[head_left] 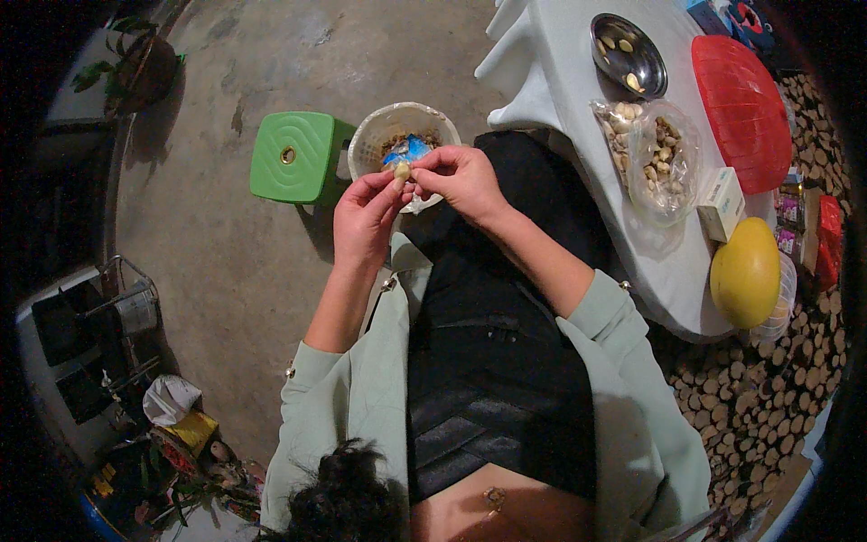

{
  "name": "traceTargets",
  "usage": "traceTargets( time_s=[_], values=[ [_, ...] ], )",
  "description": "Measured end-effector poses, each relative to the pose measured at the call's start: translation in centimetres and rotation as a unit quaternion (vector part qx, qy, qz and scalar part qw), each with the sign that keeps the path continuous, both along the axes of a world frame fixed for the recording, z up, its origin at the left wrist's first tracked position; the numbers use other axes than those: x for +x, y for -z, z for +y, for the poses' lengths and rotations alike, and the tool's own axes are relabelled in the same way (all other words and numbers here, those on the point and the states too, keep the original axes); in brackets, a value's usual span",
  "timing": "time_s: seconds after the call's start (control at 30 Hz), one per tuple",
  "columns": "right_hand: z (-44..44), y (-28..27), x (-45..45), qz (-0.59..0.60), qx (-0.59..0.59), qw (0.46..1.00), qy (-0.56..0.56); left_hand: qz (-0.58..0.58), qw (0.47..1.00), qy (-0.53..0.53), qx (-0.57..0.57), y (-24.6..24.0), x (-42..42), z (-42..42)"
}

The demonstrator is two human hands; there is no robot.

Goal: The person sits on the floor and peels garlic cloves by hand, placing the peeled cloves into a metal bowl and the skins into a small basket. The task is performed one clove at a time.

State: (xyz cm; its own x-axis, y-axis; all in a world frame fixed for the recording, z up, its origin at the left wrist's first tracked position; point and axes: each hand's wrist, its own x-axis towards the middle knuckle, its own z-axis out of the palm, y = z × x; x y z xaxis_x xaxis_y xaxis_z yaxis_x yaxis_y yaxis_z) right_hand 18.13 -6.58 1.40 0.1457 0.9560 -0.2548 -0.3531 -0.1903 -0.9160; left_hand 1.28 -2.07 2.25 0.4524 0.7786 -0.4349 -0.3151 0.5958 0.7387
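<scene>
A small pale garlic clove (402,171) is pinched between the thumb and fingertips of my left hand (364,215). My right hand (467,181) meets it from the other side, thumb and forefinger pressed together at its edge. Both hands are over a white plastic wastebasket (366,133) holding brown scraps and a blue wrapper (414,148). On the table to my right, a steel bowl (611,35) contains several peeled cloves (624,45). Nearer stands a clear plastic bag (685,177) with unpeeled garlic cloves (665,154), touching another bag of garlic (620,122).
A green plastic stool (292,179) stands left of the wastebasket. The table's white cloth (576,81) hangs down beside my knee. On it are a red mesh cover (742,112), a small white box (722,203) and a yellow melon (745,272). Stacked logs (752,400) lie beyond.
</scene>
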Motion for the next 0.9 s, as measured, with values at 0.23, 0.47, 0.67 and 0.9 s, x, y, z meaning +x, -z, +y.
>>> traceTargets(
  time_s=[0.23,0.47,0.67,0.9],
  values=[
    [0.0,0.2,0.1,-0.021,-0.010,1.000,0.001,-0.031,0.995,0.027,-0.094,0.5,-0.6,0.8],
    [0.0,0.1,0.4,-0.025,-0.023,0.999,-0.008,-0.027,0.996,0.036,-0.078,0.5,-0.7,0.8],
    [0.1,0.2,0.2,-0.017,-0.008,1.000,-0.010,-0.034,0.995,0.047,-0.075,0.1,-0.7,0.8],
    [-0.1,-0.2,-0.6,-0.056,0.028,0.998,0.026,0.003,0.997,0.052,-0.056,-1.1,-0.4,0.5]
  ],
)
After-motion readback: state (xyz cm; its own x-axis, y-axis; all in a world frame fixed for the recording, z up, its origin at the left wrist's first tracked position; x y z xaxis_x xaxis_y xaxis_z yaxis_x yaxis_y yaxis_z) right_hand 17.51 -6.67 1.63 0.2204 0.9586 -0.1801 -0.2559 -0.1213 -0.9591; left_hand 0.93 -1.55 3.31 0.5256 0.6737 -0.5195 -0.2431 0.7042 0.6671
